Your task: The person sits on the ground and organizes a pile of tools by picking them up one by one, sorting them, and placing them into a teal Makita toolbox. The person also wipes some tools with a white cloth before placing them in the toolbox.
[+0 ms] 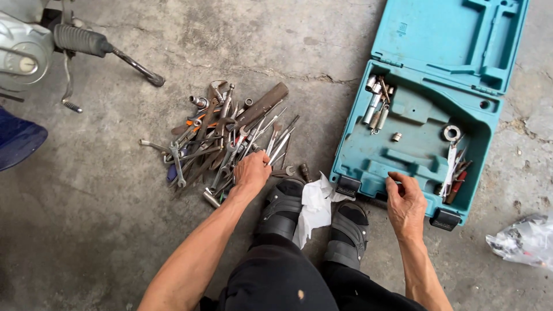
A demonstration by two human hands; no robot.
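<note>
Sandals (pixel 311 216) of dark strap, on the person's two feet, are nearest to the camera, and a crumpled white paper (pixel 314 208) lies between them on the concrete floor (pixel 103 219); a small label or print on it I cannot make out.

The left hand (pixel 252 171) rests on the near edge of the pile of wrenches (pixel 222 141); its grip is curled together over the shafts of the nearest tools, but which single one it pinches I cannot tell. The right hand (pixel 405 203) is at the front rim of the teal plastic tool case (pixel 415 144); its grip is loosely apart, fingertips touching the rim, nothing held.

As I judge it, the sorting is at an early stage; most tools lie loose in the pile on the floor, and the case, just right of the pile, holds only few things: some sockets and a spring (pixel 377 106) in the upper left recess, one small socket (pixel 397 137) alone in the middle, a ring and a few slim tools (pixel 454 167) at the right side. The moulded lid (pixel 455 37) stands open behind; it carries a small embossed mark of same teal colour, no paper label.

Farther right, a clear plastic bag (pixel 525 239) lies on the floor; at far left a motorbike footrest (pixel 80 40) with black rubber reaches over the floor.
</note>
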